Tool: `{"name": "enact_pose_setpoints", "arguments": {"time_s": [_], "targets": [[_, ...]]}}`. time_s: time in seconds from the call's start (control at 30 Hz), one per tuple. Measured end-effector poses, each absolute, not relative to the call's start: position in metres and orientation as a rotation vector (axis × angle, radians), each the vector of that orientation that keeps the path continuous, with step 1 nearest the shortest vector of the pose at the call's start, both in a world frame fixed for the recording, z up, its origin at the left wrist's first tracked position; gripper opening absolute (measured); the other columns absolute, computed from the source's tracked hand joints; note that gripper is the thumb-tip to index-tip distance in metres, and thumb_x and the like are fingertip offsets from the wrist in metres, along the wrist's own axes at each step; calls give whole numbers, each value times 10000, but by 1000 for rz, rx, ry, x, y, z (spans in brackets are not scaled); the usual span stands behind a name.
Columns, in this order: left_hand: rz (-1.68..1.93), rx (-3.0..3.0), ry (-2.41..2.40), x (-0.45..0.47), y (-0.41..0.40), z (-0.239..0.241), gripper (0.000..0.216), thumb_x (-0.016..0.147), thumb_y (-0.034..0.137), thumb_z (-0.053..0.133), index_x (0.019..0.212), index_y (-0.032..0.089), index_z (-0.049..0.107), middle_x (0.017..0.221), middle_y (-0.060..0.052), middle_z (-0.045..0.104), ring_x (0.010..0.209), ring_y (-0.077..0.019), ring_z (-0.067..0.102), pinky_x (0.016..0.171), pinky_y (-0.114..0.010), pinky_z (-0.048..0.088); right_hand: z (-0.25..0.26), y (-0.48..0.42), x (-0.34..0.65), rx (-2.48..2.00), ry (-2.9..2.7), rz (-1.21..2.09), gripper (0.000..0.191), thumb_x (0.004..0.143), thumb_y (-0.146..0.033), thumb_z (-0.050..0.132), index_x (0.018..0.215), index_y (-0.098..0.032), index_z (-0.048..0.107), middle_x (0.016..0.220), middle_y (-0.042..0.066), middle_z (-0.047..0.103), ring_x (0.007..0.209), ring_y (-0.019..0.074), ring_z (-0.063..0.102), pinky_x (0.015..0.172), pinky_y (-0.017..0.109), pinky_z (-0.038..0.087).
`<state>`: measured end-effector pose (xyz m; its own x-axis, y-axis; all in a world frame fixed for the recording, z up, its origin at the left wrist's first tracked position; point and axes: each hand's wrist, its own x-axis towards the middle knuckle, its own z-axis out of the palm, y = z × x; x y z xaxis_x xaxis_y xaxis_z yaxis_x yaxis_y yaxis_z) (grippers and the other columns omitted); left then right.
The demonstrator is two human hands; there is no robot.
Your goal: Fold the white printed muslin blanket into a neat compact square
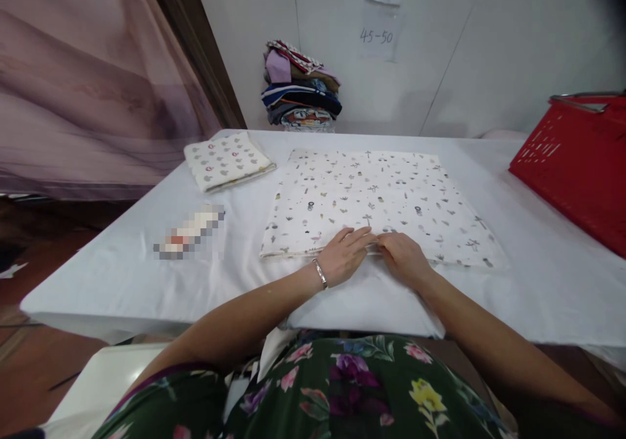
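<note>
White-covered table (533, 282), pale wall (440, 54) behind. Far side: one stack of folded textiles (302, 93). Right end: one red plastic basket (577, 171). Left rear: one folded cream cloth (227, 158). Centre: one white palm-tree-print cloth (362, 191), lying flat. Left hand (341, 256): fingers extended over its near edge. Right hand (403, 259): fingers curled, pinching that edge.

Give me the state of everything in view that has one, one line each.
Printed cloth: spread flat, layers showing at the near left edge
Left hand: palm down, fingers extended, on that edge
Right hand: fingers curled at that edge, grip unclear
Smaller cloth: folded
Fabric pile: folded, stacked
Red basket: cut off by frame, contents hidden
Tablecloth: spread, lightly wrinkled
</note>
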<state>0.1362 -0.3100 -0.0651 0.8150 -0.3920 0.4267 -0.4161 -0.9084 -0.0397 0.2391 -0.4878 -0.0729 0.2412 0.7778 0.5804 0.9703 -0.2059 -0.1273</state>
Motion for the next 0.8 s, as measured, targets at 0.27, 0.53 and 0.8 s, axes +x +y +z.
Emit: {"name": "enact_pose_setpoints", "arguments": {"time_s": [0.27,0.53,0.8], "targets": [[721,2773,-444,132,-308,-61,192,883,161,396,878,168,588,1249,-72,544,1267,-205,375,1004,-403,366,-65,-491,232,-2026,-1710,-399,158,880,-190,455,1024,-169,516,1022,109,627,927,224,573,766,359,457],[695,2712,-368,134,-308,-58,162,884,178,413,856,179,572,1136,-72,596,1166,-187,462,952,-395,395,-70,-491,233,-2086,-1655,-442,211,906,-142,369,1016,-177,546,965,91,645,853,211,590,741,360,460],[651,2966,-433,128,-301,-62,100,861,217,497,878,182,589,1266,-71,533,1219,-225,423,1033,-465,308,-71,-493,235,-2101,-1575,-450,215,913,-177,370,1024,-185,555,896,79,658,812,204,609,716,347,480]]}}
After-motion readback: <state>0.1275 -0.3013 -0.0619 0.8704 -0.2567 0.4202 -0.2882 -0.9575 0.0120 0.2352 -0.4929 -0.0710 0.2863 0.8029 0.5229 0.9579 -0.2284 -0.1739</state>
